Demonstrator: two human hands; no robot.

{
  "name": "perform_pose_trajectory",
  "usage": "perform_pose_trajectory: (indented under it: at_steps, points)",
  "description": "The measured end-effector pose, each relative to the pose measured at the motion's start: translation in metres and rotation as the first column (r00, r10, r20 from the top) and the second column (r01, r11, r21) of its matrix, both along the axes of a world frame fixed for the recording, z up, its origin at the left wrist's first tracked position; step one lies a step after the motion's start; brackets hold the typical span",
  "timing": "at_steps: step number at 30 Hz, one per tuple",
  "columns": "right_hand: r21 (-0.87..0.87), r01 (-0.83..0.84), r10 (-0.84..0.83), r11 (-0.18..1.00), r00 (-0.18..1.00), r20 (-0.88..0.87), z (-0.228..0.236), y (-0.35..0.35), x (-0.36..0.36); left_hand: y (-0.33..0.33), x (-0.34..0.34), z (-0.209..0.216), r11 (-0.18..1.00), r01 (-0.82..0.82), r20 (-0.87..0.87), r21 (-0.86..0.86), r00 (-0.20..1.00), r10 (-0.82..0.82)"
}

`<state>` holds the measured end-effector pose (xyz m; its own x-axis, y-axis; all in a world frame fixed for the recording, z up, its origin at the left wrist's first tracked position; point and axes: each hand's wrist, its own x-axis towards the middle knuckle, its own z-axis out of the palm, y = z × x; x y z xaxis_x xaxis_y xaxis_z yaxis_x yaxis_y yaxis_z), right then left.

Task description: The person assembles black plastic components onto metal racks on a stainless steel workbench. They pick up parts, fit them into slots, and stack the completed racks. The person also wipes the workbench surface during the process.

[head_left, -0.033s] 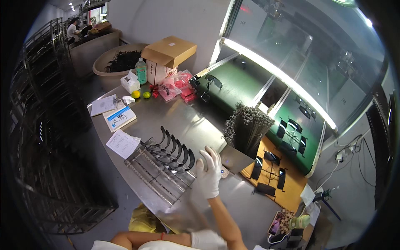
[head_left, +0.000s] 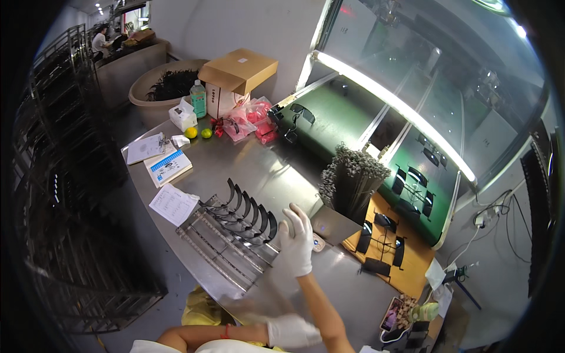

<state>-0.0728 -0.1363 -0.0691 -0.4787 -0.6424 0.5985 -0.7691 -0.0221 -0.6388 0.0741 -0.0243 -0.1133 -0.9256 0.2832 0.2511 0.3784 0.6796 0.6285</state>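
Note:
My right hand, in a white glove, is raised over the metal table with its fingers up and apart, and I see nothing in it. Just left of it, several dark curved lens-like pieces stand in a row on a slotted metal rack. My left hand, also gloved in white, is low at the near edge, close to my body. Motion smears its fingers, so whether it holds anything is unclear.
Right of my right hand stands a metal box with a bundle of thin metal rods. Dark pieces on wire holders lie on a wooden board and a green conveyor belt. Papers, a cardboard box and a phone surround the work area.
My left hand has shifted slightly up in the picture. My right hand stays nearly where it was, beside the rack.

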Motion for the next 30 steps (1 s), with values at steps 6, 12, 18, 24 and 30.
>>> perform_pose_trajectory:
  at_steps: [6, 12, 18, 24, 30]
  points:
    - [0.310, 0.193, -0.159, 0.931, 0.979, -0.131, -0.064, -0.181, -0.066, -0.190, 0.030, 0.027, 0.892, -0.397, -0.036, 0.218, 0.910, 0.414]
    - [0.412, 0.596, -0.366, 0.689, 0.777, -0.512, -0.111, -0.363, -0.183, -0.341, 0.112, 0.024, 0.684, -0.691, 0.165, 0.234, 0.721, 0.673]
    - [0.439, 0.722, -0.398, 0.535, 0.673, -0.623, -0.134, -0.428, -0.248, -0.430, 0.175, 0.000, -0.065, -0.976, 0.762, 0.210, 0.122, 0.636]
    - [0.276, 0.760, -0.571, 0.588, 0.632, -0.525, -0.104, -0.378, -0.216, -0.480, 0.158, 0.000, -0.185, -0.909, 0.758, 0.374, 0.185, 0.626]
    - [0.347, 0.199, -0.147, 0.916, 0.974, -0.172, -0.001, -0.233, -0.075, -0.490, 0.072, 0.028, 0.150, -0.700, 0.569, 0.698, 0.670, 0.476]
